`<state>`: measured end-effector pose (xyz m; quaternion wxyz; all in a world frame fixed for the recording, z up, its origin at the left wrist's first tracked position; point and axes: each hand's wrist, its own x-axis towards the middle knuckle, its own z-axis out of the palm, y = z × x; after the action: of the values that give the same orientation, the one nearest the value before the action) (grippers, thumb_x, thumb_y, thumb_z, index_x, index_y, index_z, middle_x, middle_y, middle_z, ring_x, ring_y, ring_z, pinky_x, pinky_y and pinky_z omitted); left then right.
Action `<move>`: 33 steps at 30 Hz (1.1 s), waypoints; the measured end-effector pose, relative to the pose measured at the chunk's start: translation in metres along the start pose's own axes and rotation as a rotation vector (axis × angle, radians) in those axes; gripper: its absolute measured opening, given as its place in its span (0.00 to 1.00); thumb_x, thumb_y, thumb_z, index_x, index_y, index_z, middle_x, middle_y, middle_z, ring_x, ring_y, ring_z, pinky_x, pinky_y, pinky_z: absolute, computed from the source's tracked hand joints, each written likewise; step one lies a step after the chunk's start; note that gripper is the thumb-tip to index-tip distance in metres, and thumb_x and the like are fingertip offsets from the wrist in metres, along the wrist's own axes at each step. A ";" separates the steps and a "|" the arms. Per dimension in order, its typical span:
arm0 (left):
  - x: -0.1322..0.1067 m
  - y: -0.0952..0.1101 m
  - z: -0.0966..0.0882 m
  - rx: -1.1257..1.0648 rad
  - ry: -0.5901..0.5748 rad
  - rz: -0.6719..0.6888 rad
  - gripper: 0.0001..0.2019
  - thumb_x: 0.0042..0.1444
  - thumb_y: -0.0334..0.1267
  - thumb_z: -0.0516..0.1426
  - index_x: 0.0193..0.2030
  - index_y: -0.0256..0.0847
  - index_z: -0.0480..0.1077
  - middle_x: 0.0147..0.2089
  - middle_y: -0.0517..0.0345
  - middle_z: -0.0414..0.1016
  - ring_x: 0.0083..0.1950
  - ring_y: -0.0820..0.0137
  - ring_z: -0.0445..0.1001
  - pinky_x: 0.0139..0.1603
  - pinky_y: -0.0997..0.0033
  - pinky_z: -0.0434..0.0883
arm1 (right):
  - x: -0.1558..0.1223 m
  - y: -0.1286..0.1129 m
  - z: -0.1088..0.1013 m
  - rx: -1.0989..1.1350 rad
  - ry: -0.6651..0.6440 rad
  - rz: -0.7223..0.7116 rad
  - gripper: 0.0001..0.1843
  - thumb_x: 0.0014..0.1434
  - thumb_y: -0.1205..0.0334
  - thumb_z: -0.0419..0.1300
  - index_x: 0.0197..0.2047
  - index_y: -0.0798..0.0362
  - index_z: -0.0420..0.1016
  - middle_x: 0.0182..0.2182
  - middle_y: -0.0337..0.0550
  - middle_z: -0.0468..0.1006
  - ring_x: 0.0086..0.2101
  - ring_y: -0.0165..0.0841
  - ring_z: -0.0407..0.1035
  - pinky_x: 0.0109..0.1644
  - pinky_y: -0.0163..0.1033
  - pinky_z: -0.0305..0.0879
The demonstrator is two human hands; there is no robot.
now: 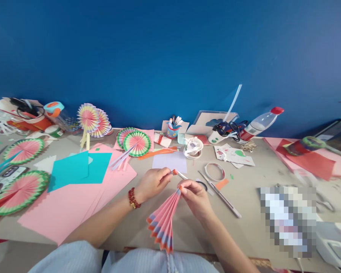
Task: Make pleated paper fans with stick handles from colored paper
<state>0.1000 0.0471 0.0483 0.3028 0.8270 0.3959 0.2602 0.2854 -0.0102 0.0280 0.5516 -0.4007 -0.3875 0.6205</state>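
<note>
A pink pleated paper fan with orange and blue edge stripes hangs fanned out toward me over the table's near edge. My right hand pinches its folded top end, fingers closed. My left hand, with a red bead bracelet at the wrist, is closed on a thin white stick with an orange tip just above the fan's pinched end. A lilac paper sheet lies right behind both hands.
Pink sheets and teal paper lie at left among several finished round fans. A craft knife, tape rolls, a pen cup, a bottle and red paper sit right. Blue wall behind.
</note>
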 end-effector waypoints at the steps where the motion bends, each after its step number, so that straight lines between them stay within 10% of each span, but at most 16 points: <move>1: -0.001 0.001 0.001 -0.005 0.000 0.013 0.11 0.67 0.39 0.49 0.34 0.41 0.67 0.29 0.60 0.73 0.31 0.70 0.71 0.33 0.74 0.61 | 0.000 0.001 0.001 -0.029 0.012 -0.027 0.09 0.50 0.54 0.72 0.31 0.49 0.81 0.26 0.39 0.78 0.26 0.30 0.69 0.33 0.37 0.69; 33: -0.010 0.005 0.009 -0.291 -0.140 0.137 0.13 0.70 0.41 0.43 0.42 0.41 0.66 0.33 0.58 0.72 0.33 0.70 0.70 0.36 0.72 0.64 | -0.007 -0.004 0.011 -0.201 0.174 -0.222 0.08 0.57 0.56 0.68 0.34 0.50 0.74 0.29 0.40 0.78 0.29 0.33 0.74 0.35 0.39 0.74</move>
<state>0.1035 0.0338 0.0439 0.4275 0.8157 0.2747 0.2766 0.2775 -0.0173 0.0361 0.6053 -0.4607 -0.4403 0.4770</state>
